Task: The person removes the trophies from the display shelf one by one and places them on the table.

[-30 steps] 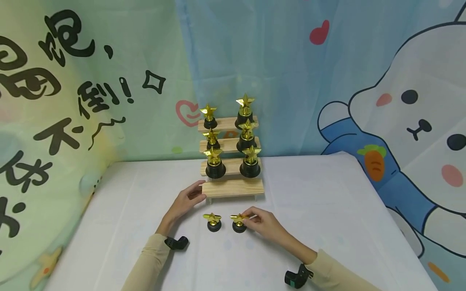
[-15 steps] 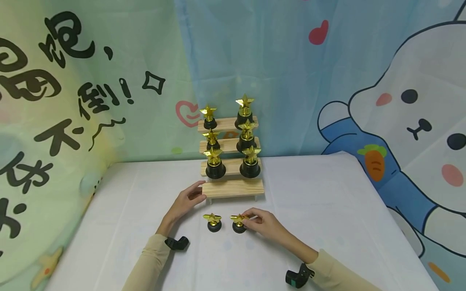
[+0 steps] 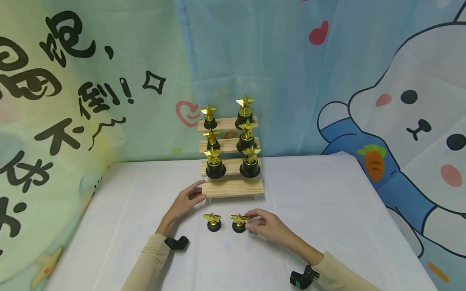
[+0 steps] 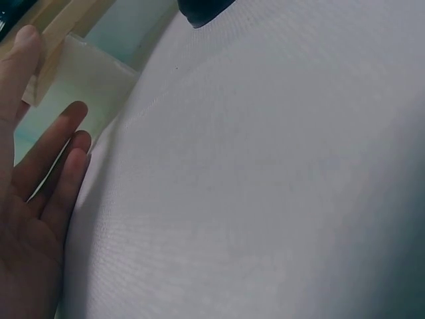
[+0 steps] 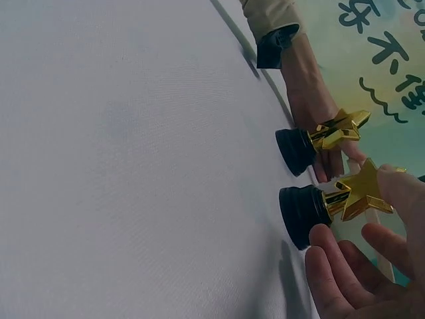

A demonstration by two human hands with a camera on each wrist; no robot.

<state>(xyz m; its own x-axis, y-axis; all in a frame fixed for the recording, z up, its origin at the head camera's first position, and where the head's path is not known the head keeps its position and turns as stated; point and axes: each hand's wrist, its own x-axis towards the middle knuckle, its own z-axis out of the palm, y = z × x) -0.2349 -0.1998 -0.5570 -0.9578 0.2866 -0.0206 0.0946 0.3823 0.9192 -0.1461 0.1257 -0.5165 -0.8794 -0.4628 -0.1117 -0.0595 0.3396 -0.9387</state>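
Observation:
Two small gold star trophies with black round bases stand upright on the white table in the head view. My right hand (image 3: 267,224) is beside the right trophy (image 3: 238,227), fingertips right at the star's tip. In the right wrist view its fingers are loosely spread, and the thumb overlaps one point of the star. The left trophy (image 3: 214,226) stands a short way off. My left hand (image 3: 183,204) holds the left end of the lowest step of a wooden display stand (image 3: 233,188), thumb at the front corner, index finger partly hidden behind the wood.
On the stand's three upper steps are several more gold star trophies, such as one at the front right (image 3: 250,163). A printed cloth backdrop (image 3: 291,81) hangs behind. The white table (image 3: 309,194) extends to both sides.
My right hand has drawn back slightly to the right, its fingertips coming off the star of the right trophy. The trophies, the stand and my left hand have stayed in place.

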